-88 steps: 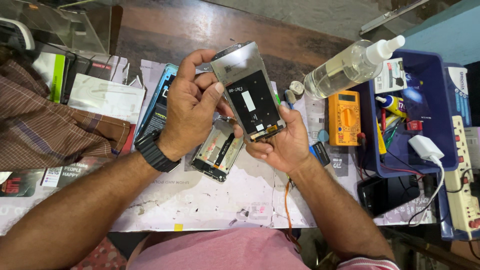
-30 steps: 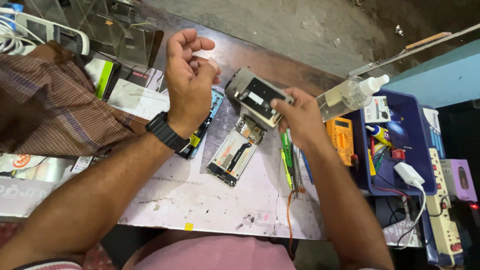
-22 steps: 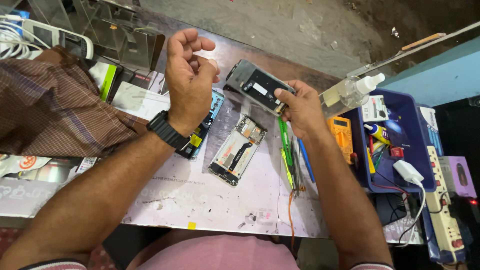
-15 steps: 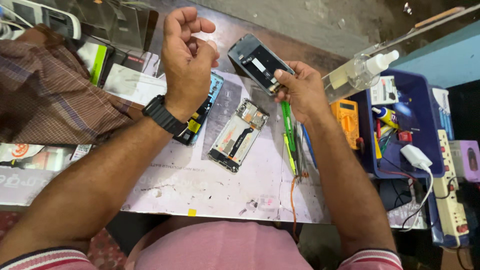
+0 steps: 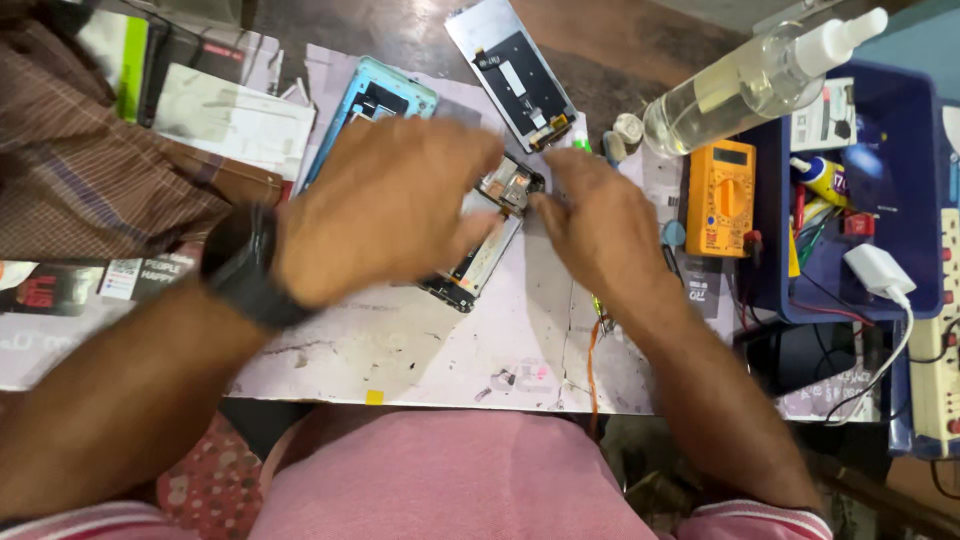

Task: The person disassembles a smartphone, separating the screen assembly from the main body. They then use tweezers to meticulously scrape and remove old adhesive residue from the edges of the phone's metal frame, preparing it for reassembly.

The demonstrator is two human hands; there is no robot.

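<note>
Opened phone chassis [image 5: 487, 240] lies at frame centre, long axis running upper right to lower left, between spread-fingered left hand [image 5: 385, 205] and right hand [image 5: 600, 220], whose fingertips touch its upper end.

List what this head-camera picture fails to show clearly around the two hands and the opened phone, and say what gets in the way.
- Opened phone: its middle hidden under the left hand.
- Both hands: motion-blurred, so whether the right hand touches the phone is unclear.
- Blue phone case: lower end covered by the left hand.
- Power strip: cut by the right edge.
- Blue bin: small contents indistinct.
</note>
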